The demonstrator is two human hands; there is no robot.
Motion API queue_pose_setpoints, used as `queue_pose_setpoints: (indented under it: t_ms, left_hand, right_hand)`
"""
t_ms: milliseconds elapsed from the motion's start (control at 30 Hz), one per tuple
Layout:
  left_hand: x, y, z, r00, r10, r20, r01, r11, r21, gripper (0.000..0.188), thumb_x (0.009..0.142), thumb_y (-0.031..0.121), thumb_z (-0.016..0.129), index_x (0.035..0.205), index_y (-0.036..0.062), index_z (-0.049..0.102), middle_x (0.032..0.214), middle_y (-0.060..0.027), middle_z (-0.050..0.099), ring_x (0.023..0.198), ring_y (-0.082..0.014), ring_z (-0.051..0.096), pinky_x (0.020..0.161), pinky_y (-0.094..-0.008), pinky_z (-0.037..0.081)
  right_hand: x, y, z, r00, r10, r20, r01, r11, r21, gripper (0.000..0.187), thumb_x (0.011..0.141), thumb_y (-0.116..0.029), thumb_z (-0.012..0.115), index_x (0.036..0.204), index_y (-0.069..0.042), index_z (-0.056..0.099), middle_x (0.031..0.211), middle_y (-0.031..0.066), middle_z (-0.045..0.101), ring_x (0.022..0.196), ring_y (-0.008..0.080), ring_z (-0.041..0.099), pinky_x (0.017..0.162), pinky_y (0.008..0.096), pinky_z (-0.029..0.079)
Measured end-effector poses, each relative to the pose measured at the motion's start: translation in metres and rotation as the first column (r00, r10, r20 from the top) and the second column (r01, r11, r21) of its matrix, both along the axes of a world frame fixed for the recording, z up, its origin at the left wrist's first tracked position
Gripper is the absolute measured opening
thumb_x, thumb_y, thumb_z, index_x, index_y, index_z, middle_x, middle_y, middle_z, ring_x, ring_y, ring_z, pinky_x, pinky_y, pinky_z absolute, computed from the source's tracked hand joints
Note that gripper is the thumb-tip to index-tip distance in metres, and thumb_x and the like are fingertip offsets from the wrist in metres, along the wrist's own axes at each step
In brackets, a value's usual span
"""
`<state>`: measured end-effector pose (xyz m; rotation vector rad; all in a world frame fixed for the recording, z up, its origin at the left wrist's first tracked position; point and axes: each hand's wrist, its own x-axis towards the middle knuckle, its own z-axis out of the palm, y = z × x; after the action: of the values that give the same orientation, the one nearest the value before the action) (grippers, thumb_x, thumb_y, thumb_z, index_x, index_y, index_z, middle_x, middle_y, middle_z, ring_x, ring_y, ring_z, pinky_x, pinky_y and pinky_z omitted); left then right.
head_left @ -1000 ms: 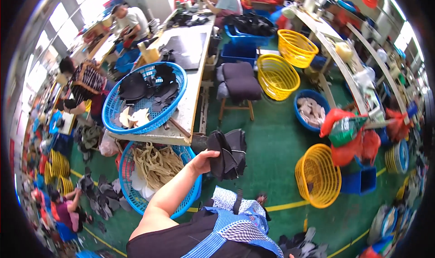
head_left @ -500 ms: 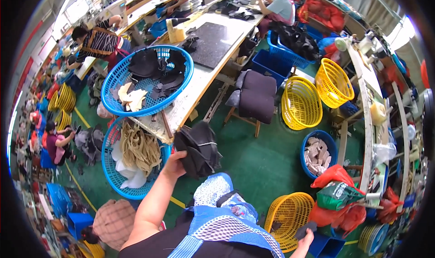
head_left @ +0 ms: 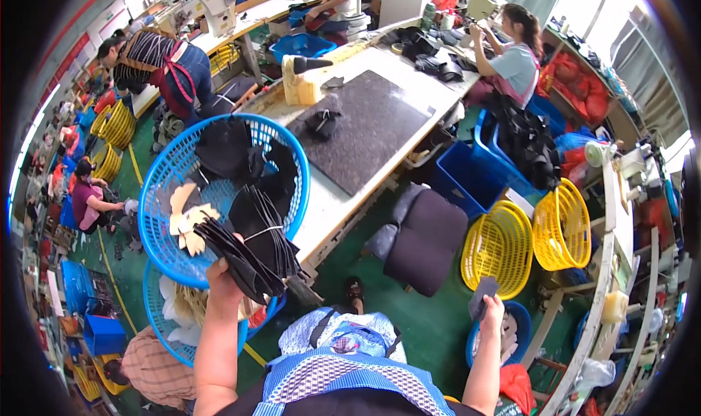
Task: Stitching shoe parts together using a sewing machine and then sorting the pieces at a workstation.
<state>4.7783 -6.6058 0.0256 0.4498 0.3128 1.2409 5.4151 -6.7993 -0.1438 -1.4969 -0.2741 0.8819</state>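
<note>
My left hand (head_left: 225,279) grips a thick bundle of flat black pieces (head_left: 255,230), bound by a pale band. The bundle is over the near side of a round blue basket (head_left: 148,210) at the table's corner. Inside that basket lie more black pieces (head_left: 223,144) and some cream-coloured cut pieces (head_left: 191,219). Out to the right, my right hand (head_left: 493,315) holds a small dark grey flat piece (head_left: 483,292) between thumb and fingers. Below it stands a blue tub (head_left: 520,343) with pale pinkish pieces, partly hidden by my forearm.
A worktable (head_left: 332,222) carries a dark slab (head_left: 369,135) and a small black bundle (head_left: 321,124). A padded dark stool (head_left: 427,241) stands beside it, with yellow baskets (head_left: 500,248) farther right. Another blue basket (head_left: 155,314) sits under the first. Several people work around.
My left hand has brought the black bundle left over the upper blue basket. My right hand has risen from the lower yellow basket with the grey piece. The view has shifted.
</note>
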Motion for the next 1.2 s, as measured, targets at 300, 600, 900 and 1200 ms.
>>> queue_pose_setpoints:
  t_ms: [300, 600, 900, 1200]
  left_hand:
    - [-0.034, 0.017, -0.011, 0.891, 0.452, -0.033, -0.440, 0.881, 0.173, 0.060, 0.093, 0.025, 0.070, 0.147, 0.0099, 0.048, 0.142, -0.0158, 0.058, 0.129, -0.0328, 0.061, 0.110, -0.0527, 0.049]
    - [0.001, 0.021, -0.030, 0.723, 0.688, 0.057, -0.687, 0.707, 0.168, 0.034, 0.105, 0.033, 0.055, 0.132, 0.0122, 0.059, 0.152, -0.0180, 0.052, 0.141, -0.0369, 0.049, 0.118, -0.0629, 0.036]
    - [0.147, 0.269, -0.011, 0.805, 0.589, -0.072, -0.591, 0.807, -0.008, 0.062, 0.080, 0.022, 0.085, 0.123, 0.0002, 0.047, 0.116, -0.0140, 0.069, 0.100, -0.0224, 0.072, 0.080, -0.0382, 0.061]
    - [0.206, 0.445, -0.024, 0.833, 0.261, -0.487, -0.463, 0.811, -0.357, 0.071, 0.059, 0.022, 0.092, 0.117, 0.0011, 0.059, 0.101, -0.0067, 0.069, 0.092, -0.0179, 0.068, 0.083, -0.0300, 0.055]
  right_hand:
    - [-0.043, 0.382, 0.101, 0.827, 0.528, 0.194, -0.531, 0.846, -0.038, 0.029, 0.092, -0.002, 0.062, 0.120, -0.001, 0.067, 0.102, 0.0036, 0.071, 0.091, 0.0155, 0.066, 0.084, 0.0306, 0.053]
    - [-0.080, 0.724, 0.097, 0.597, 0.711, 0.372, -0.735, 0.670, -0.102, 0.045, 0.091, -0.009, 0.070, 0.134, 0.001, 0.059, 0.110, 0.0130, 0.070, 0.099, 0.0198, 0.066, 0.085, 0.0338, 0.055]
    - [-0.258, 0.737, 0.079, -0.253, 0.368, 0.895, -0.963, -0.182, -0.198, 0.057, 0.077, 0.000, 0.069, 0.133, -0.006, 0.061, 0.127, 0.0196, 0.062, 0.118, 0.0380, 0.061, 0.099, 0.0463, 0.053]
    - [-0.176, 0.827, 0.056, 0.087, 0.996, -0.013, -0.995, 0.088, 0.057, 0.034, 0.094, 0.001, 0.060, 0.126, -0.005, 0.066, 0.094, -0.0024, 0.065, 0.080, 0.0038, 0.055, 0.072, 0.0208, 0.045]
